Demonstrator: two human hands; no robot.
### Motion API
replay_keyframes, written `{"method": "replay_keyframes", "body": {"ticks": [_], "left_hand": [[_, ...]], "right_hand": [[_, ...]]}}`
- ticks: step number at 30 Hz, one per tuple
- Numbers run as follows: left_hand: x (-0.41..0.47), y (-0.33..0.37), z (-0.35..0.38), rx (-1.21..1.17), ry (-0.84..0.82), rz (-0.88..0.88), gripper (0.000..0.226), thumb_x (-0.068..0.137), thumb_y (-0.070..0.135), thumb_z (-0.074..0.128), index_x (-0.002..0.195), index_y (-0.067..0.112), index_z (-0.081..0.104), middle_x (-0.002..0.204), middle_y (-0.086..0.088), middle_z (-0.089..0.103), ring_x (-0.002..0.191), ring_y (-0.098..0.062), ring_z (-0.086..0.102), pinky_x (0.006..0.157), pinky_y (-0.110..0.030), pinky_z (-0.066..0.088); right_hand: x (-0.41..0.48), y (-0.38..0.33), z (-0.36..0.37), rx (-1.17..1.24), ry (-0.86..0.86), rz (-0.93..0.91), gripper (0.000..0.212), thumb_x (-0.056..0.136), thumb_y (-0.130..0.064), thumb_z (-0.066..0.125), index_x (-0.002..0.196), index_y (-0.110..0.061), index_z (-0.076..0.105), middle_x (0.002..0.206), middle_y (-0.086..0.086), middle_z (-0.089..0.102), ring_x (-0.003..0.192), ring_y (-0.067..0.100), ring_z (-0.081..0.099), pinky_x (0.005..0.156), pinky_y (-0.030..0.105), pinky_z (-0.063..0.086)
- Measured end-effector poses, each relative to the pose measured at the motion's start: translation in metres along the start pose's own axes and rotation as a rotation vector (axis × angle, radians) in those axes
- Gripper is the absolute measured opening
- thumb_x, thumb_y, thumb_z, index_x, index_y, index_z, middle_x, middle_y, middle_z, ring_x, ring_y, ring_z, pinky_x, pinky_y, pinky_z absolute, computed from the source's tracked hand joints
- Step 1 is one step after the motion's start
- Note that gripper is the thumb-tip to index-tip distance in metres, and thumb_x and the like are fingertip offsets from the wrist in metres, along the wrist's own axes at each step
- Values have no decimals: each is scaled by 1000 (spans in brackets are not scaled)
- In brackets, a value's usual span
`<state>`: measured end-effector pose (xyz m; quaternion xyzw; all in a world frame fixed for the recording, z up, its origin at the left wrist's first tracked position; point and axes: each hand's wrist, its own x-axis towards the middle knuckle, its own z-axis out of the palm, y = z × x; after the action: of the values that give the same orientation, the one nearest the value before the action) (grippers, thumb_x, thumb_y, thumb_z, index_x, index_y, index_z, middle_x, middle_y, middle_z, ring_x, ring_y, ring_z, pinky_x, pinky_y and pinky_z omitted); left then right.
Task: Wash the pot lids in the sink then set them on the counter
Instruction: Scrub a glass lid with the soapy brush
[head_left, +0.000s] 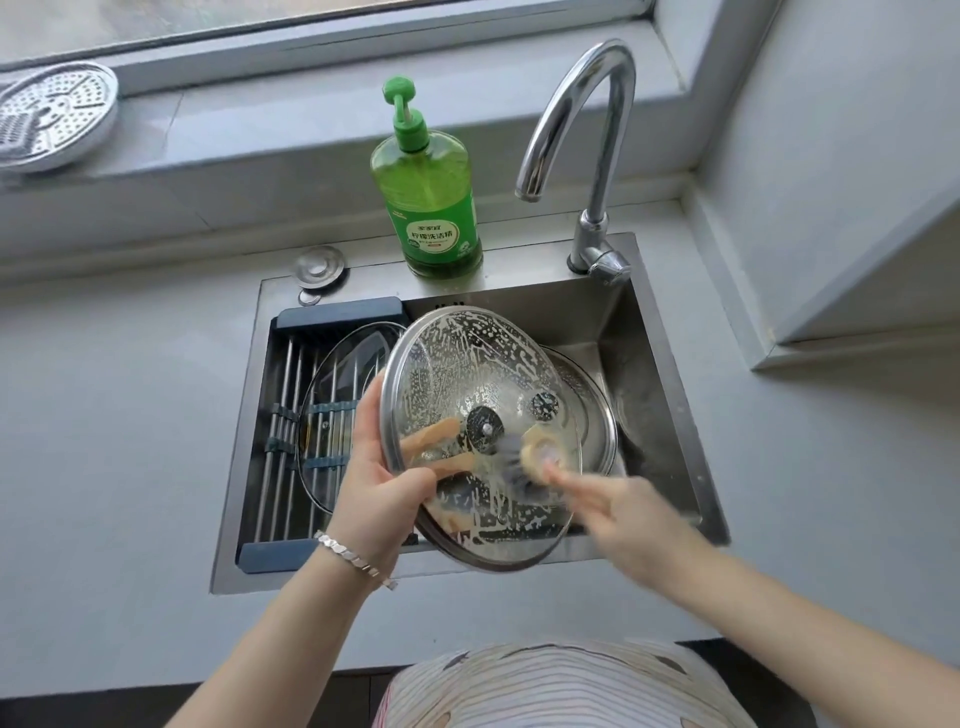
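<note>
Soapy lid (483, 364) held tilted above sink (654, 395). Left hand (374, 488) grips its rim, thumb on glass. Right hand (639, 519) blurred against the lid, grip unclear. Risk: suds make the rim slick, so the lid could slip and crack in the sink.

Grey kitchen corner, daylight from window.
Window (156, 21) runs across top, grey frame, glass looks cloudy; light is soft & even. Below it a deep grey sill (311, 119) w/ a perforated metal steamer plate (52, 117) lying at its left end. Matte grey counter (104, 415) spreads left & right, approx same tone as sill. Right side: plain grey wall (857, 130) w/ a boxed-out section (857, 291) stepping fwd over the counter. Chrome gooseneck faucet (587, 130) at back right, spout curving left; green pump bottle of dish soap (428, 192) upright just left of it; round metal cap (318, 266) further left. Dark floor strip (130, 712) along bottom edge.
</note>
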<state>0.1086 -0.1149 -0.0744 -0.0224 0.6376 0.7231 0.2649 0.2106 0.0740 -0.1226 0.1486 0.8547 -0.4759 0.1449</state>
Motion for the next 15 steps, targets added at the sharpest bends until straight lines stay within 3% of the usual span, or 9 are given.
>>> {"method": "replay_keyframes", "body": {"ticks": [2, 4, 5, 7, 9, 10, 13, 15], "left_hand": [[-1, 0, 3, 11, -15, -21, 90, 73, -28, 43, 119, 49, 41, 127, -17, 53, 102, -32, 64, 57, -40, 59], [1, 1, 8, 24, 4, -8, 91, 75, -31, 38, 120, 48, 40, 127, -13, 52, 104, -29, 64, 58, -39, 59], [2, 1, 9, 27, 17, 6, 89, 74, -30, 43, 119, 47, 40, 130, -13, 49, 107, -28, 62, 63, -39, 59], [3, 3, 11, 4, 47, 15, 84, 64, -19, 56, 116, 46, 42, 132, -13, 49, 108, -26, 61, 68, -37, 59], [2, 4, 9, -42, 82, -13, 83, 63, -18, 56, 118, 42, 42, 130, -15, 50, 110, -30, 60, 64, -35, 59], [1, 3, 9, -61, 100, -41, 85, 66, -23, 54, 122, 40, 40, 129, -18, 50, 110, -34, 58, 62, -36, 59], [-2, 0, 7, -164, 147, -129, 94, 72, -25, 44, 135, 42, 28, 117, -21, 60, 101, -43, 61, 48, -43, 57], [-5, -1, 9, -265, 177, -148, 97, 77, -27, 30, 138, 48, 20, 114, -19, 62, 98, -43, 63, 40, -37, 54]], "right_hand": [[12, 7, -12, -34, 106, 94, 43, 96, -12, 45, 134, -32, 47, 111, 12, 69, 85, 20, 67, 82, 36, 53], [8, 1, -4, -27, 85, 52, 44, 97, -11, 43, 135, -32, 45, 104, 10, 70, 60, 4, 60, 61, 21, 50], [1, -8, 4, -2, 42, -6, 44, 97, -12, 44, 135, -34, 45, 105, 10, 71, 65, 4, 64, 63, 20, 51], [-11, -18, 14, 68, -18, -104, 45, 96, -13, 45, 133, -39, 44, 107, 12, 70, 87, 18, 68, 80, 32, 54], [2, -7, 3, 21, 7, -65, 47, 95, -12, 46, 131, -42, 44, 102, 12, 71, 67, 15, 64, 68, 30, 52], [13, 2, -6, -26, 61, -17, 48, 94, -11, 47, 131, -41, 46, 102, 11, 71, 64, 17, 61, 65, 32, 49], [32, 19, -26, 45, 290, 137, 53, 91, -15, 54, 135, -42, 44, 111, -2, 66, 96, 17, 62, 78, 24, 42], [37, 17, -28, 202, 458, 193, 59, 87, -25, 62, 139, -39, 37, 101, -6, 64, 85, 12, 60, 72, 23, 42]]}}
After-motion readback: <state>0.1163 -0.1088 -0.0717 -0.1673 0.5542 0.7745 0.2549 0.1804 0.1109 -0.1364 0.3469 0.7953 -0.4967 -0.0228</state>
